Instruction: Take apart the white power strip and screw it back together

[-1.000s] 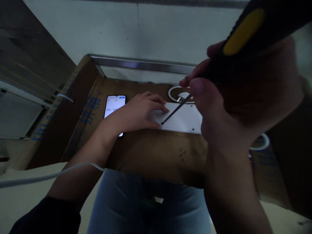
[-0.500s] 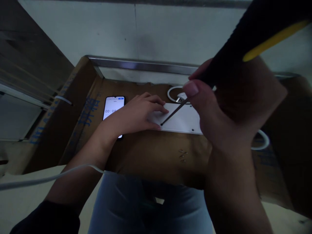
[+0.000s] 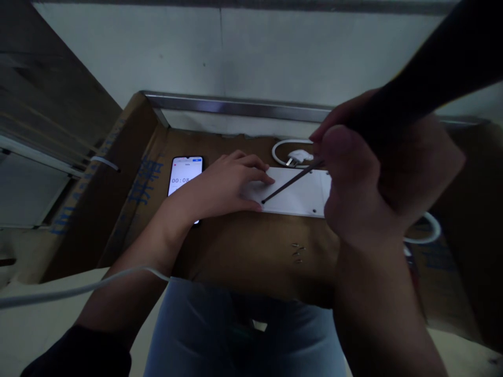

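A flat white plate-like device point(image 3: 298, 195) lies on a brown cardboard sheet point(image 3: 243, 251) across my lap. My left hand point(image 3: 223, 183) rests on its left end, fingers pressed down flat, holding it still. My right hand point(image 3: 377, 167), close to the camera, is closed around the dark handle of a screwdriver point(image 3: 416, 99). The thin shaft point(image 3: 291, 183) slants down to the left and its tip sits in a hole near the device's front left corner, beside my left fingertips. Another dark screw hole point(image 3: 314, 211) shows along the front edge.
A phone point(image 3: 184, 180) with a running timer lies left of my left hand. A few loose screws point(image 3: 297, 252) lie on the cardboard in front of the device. A white cable and plug point(image 3: 296, 155) coil behind it. Another white cable point(image 3: 78, 285) crosses my left forearm.
My right hand has turned the screwdriver handle; its yellow stripe has rotated out of sight. The tip stays in the same hole and my left hand has not moved.
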The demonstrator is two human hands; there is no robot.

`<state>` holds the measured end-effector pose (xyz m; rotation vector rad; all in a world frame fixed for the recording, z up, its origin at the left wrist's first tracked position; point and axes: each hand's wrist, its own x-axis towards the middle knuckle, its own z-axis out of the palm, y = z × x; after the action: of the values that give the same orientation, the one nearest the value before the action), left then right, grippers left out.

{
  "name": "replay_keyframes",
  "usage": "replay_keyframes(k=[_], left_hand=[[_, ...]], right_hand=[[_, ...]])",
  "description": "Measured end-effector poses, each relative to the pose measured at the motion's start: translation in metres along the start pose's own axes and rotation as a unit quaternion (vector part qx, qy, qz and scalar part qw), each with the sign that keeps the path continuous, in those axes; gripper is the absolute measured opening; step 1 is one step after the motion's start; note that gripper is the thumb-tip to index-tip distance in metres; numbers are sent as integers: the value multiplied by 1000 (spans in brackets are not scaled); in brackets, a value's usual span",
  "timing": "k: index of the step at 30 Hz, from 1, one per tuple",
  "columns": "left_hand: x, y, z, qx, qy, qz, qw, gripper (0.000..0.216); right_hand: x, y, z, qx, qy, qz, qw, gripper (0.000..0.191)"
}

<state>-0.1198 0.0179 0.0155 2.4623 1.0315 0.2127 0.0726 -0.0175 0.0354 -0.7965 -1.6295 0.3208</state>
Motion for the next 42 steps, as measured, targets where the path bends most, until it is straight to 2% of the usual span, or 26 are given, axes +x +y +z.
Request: replay_keyframes(k=[7, 14, 26, 36, 42], left_hand=[[-1, -4, 2, -2, 7, 15, 1000, 45], [0, -4, 1, -3, 3, 13, 1000, 45], [0, -1, -1, -4, -1, 1, 1000, 46], [-1, -3, 1, 4, 12, 22, 1000, 43], [-4, 1, -5, -52, 26, 39, 998, 38]], right_hand=[[0, -4, 3, 24, 30, 48, 998, 19], [0, -1, 8, 12, 62, 9, 998, 21], [1, -4, 9, 28, 74, 31, 996, 20], [1, -3, 4, -27, 5, 3, 1000, 19], [3, -7, 0, 7, -28, 22, 999, 19]])
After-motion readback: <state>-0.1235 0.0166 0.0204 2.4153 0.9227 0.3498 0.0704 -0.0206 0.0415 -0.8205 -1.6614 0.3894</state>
